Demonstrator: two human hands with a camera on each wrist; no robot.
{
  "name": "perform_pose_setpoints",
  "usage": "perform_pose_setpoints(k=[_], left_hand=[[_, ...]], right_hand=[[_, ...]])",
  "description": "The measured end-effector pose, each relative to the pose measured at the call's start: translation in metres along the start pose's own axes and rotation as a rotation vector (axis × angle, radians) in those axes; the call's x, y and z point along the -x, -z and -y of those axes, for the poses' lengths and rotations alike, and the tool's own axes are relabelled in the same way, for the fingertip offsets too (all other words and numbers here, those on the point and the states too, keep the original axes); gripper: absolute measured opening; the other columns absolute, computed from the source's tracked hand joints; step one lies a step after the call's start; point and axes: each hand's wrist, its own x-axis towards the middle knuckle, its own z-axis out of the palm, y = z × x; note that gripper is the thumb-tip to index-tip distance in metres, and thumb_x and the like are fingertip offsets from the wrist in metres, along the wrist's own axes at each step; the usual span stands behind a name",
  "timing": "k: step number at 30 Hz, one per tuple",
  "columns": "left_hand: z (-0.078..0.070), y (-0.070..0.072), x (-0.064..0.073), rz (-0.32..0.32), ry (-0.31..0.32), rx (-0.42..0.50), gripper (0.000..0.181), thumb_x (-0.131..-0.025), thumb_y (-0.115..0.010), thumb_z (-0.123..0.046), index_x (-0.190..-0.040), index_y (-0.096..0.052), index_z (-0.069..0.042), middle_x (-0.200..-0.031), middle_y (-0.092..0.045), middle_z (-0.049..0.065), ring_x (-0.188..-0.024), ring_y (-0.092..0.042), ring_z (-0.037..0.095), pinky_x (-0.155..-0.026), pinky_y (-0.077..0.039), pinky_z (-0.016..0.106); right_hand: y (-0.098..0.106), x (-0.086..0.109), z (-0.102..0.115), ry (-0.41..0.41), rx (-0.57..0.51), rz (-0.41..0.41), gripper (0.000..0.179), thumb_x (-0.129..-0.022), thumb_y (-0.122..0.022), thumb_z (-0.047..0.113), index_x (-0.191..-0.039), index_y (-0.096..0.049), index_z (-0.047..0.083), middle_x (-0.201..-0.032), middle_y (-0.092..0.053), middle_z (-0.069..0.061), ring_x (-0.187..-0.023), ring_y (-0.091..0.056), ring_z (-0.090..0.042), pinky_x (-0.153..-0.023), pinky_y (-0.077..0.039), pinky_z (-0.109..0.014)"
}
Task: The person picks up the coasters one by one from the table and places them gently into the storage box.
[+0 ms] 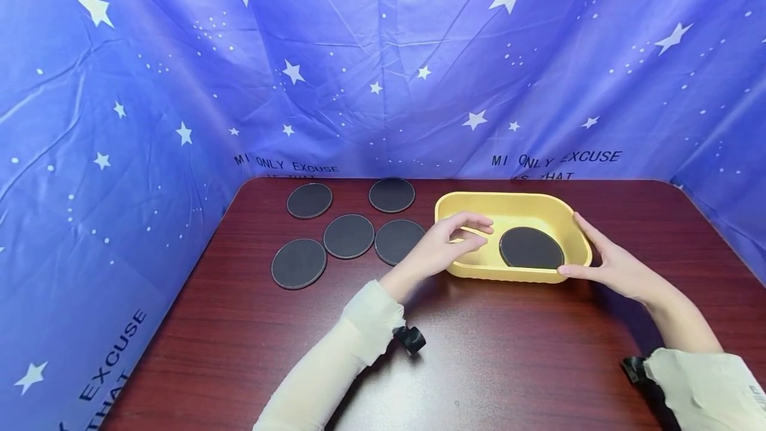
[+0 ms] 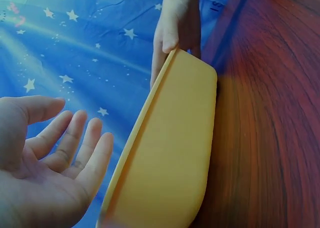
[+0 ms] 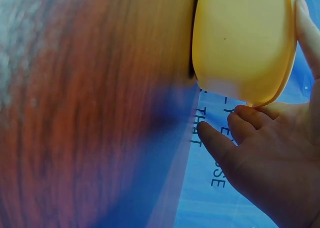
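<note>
A yellow oblong container (image 1: 497,273) stands on the table with one round black coaster (image 1: 531,248) inside. My left hand (image 1: 445,245) hovers over its left end, fingers loosely bent and apart from the thumb. Nothing is between them, as the left wrist view also shows at that hand (image 2: 60,173). The right hand (image 1: 610,261) holds the container's right end, thumb on the front rim and fingers along the end wall. In the right wrist view the container (image 3: 240,43) hides part of those fingers. Left of it lie several more coasters, among them one (image 1: 399,242) partly behind my left hand.
The other stitched-edge coasters lie flat and apart on the dark red wooden table (image 1: 491,351), such as a front one (image 1: 299,263) and a back one (image 1: 391,195). A blue star-patterned cloth (image 1: 383,72) hangs along the table's back and sides.
</note>
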Motion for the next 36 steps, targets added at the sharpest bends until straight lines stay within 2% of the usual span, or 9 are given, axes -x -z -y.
perform_pose_setpoints(k=[8,14,22,27,32,36], left_hand=[[-0.002,0.017,0.019,0.034,-0.025,-0.050,0.035,-0.098,-0.059,-0.011,-0.131,-0.058,0.001,-0.128,-0.064,0.024,-0.113,-0.064,0.042,-0.085,-0.053,0.016],[-0.004,0.030,0.033,0.018,-0.025,-0.082,0.035,-0.098,-0.060,-0.008,-0.131,-0.057,0.003,-0.126,-0.064,0.024,-0.112,-0.065,0.043,-0.086,-0.053,0.016],[0.003,0.048,0.052,-0.036,0.019,-0.104,0.036,-0.097,-0.061,-0.008,-0.131,-0.057,0.002,-0.127,-0.065,0.021,-0.112,-0.065,0.030,-0.090,-0.056,0.024],[0.005,0.059,0.065,-0.068,0.032,-0.101,0.035,-0.097,-0.061,-0.009,-0.131,-0.057,0.000,-0.128,-0.064,0.023,-0.115,-0.064,0.035,-0.090,-0.057,0.025],[0.006,0.072,0.080,-0.099,0.020,-0.111,0.035,-0.097,-0.059,-0.006,-0.130,-0.056,0.004,-0.129,-0.062,0.026,-0.116,-0.063,0.040,-0.090,-0.057,0.026],[0.008,0.082,0.091,-0.136,0.014,-0.119,0.035,-0.097,-0.059,-0.004,-0.131,-0.055,0.005,-0.130,-0.062,0.026,-0.116,-0.063,0.043,-0.091,-0.056,0.024]], right_hand=[[0.000,0.000,0.000,-0.004,-0.002,0.000,0.106,-0.089,-0.073,0.023,-0.160,0.006,0.023,-0.168,0.004,-0.015,-0.154,0.008,-0.021,-0.123,0.006,-0.050],[0.000,-0.001,0.000,-0.003,-0.007,0.000,0.106,-0.090,-0.073,0.022,-0.160,0.006,0.026,-0.168,0.005,-0.014,-0.154,0.009,-0.020,-0.123,0.007,-0.048],[0.000,-0.001,-0.001,-0.003,-0.012,-0.001,0.106,-0.089,-0.073,0.022,-0.160,0.006,0.026,-0.168,0.004,-0.014,-0.153,0.008,-0.019,-0.123,0.007,-0.050],[0.000,-0.001,0.001,-0.007,-0.011,0.001,0.106,-0.089,-0.073,0.023,-0.160,0.006,0.026,-0.168,0.004,-0.015,-0.154,0.008,-0.024,-0.122,0.007,-0.055],[0.000,-0.001,0.001,-0.014,-0.014,0.005,0.107,-0.089,-0.073,0.022,-0.160,0.007,0.025,-0.168,0.005,-0.016,-0.154,0.009,-0.028,-0.121,0.006,-0.061],[0.000,-0.002,0.000,-0.018,-0.018,0.009,0.107,-0.089,-0.074,0.021,-0.160,0.007,0.024,-0.168,0.005,-0.016,-0.154,0.009,-0.026,-0.122,0.006,-0.059]])
